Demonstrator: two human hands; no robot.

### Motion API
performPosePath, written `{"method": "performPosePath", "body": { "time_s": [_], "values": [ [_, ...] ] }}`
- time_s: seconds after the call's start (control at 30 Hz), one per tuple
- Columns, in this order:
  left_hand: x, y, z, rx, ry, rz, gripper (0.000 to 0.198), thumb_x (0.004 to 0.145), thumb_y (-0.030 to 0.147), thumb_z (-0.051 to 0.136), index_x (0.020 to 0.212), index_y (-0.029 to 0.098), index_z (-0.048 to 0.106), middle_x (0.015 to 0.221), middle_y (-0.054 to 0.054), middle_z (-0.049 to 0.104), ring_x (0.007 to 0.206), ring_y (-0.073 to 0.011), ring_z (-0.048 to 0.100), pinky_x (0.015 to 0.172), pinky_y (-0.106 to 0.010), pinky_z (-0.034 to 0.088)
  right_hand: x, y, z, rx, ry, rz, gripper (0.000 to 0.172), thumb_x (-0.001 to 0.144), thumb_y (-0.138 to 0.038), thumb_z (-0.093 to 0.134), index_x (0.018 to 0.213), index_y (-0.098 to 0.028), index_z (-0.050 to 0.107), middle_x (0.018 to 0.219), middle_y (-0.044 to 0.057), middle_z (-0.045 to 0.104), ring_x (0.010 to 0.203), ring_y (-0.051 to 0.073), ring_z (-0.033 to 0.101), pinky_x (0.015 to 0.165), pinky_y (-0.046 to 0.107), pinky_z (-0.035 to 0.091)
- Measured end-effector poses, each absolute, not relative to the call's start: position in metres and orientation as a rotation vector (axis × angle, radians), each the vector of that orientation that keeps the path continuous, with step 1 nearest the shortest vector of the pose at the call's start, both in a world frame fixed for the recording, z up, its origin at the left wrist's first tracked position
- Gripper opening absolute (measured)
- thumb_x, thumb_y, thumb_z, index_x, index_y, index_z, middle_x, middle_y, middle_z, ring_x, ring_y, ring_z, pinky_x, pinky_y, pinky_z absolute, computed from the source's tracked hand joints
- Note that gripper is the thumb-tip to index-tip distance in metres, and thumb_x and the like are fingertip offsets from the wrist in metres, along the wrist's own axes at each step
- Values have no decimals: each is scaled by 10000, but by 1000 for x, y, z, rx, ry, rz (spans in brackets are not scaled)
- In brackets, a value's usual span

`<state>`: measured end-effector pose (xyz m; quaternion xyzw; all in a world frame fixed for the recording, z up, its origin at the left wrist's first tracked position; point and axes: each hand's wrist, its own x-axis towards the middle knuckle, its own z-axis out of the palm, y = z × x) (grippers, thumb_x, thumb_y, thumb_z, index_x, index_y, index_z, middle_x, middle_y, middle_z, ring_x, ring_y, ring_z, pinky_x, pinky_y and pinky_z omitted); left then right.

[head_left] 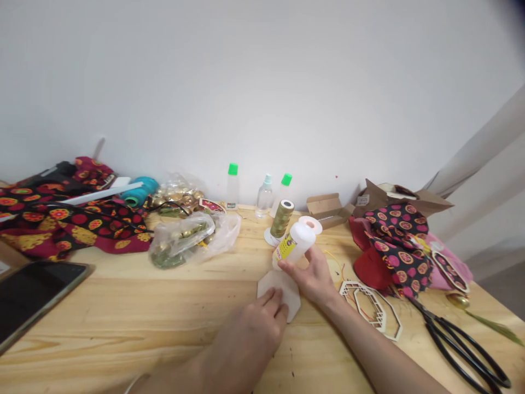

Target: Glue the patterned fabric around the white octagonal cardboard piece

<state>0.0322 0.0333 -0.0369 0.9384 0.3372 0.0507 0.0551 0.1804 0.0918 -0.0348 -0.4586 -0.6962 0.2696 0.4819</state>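
Note:
My right hand is wrapped round a white glue bottle with a yellow label. The bottle is tilted base-up, its lower end just over the pale octagonal board; the nozzle is hidden. With bent fingers, my left hand presses the board to the wooden table and covers its lower left part. Right behind the bottle stands a spool of olive-gold thread. To the right of my right wrist lie pale octagonal lattice frames, partly overlapping.
Black-handled scissors lie at the right, below patterned fabric. Small bottles and an open cardboard box line the wall. Leftward are plastic bags of gold beads, a teal thread cone, more fabric and a phone.

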Motion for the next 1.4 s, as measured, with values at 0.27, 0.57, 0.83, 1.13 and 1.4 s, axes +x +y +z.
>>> {"method": "performPosePath", "body": {
  "time_s": [0.27,0.57,0.83,1.13,1.4],
  "values": [
    [31,34,-38,2834,1020,182,335,746,-12,452,1069,26,535,1183,-246,507,1100,-299,476,839,-382,462,186,94,-34,-1104,-1663,725,323,651,-351,660,900,-184,541,889,58,646,810,225,594,706,339,468],
    [30,34,-40,2818,1002,200,373,704,9,478,1075,27,519,1213,-248,478,1117,-300,459,871,-385,433,191,95,-32,-1073,-1693,710,273,660,-317,666,880,-199,556,853,27,644,783,203,588,693,307,452],
    [30,33,-32,2785,1028,141,356,739,3,440,1083,32,526,1223,-242,469,1127,-287,451,898,-377,411,193,99,-37,-994,-1312,1013,359,634,-282,697,958,-211,559,925,35,650,869,213,585,781,351,448],
    [34,34,-35,2846,1058,56,320,783,19,427,1085,46,528,1224,-234,471,1128,-281,450,868,-375,438,199,97,-20,-640,-793,1434,288,708,-260,624,986,-229,554,903,20,643,808,158,604,755,300,474],
    [34,34,-42,2911,1036,163,296,768,11,464,1048,43,552,1167,-246,519,1075,-292,500,816,-378,473,189,91,-29,-774,-1000,1270,332,726,-334,620,1027,-231,525,862,6,617,809,156,594,719,259,449]
  ]
}}
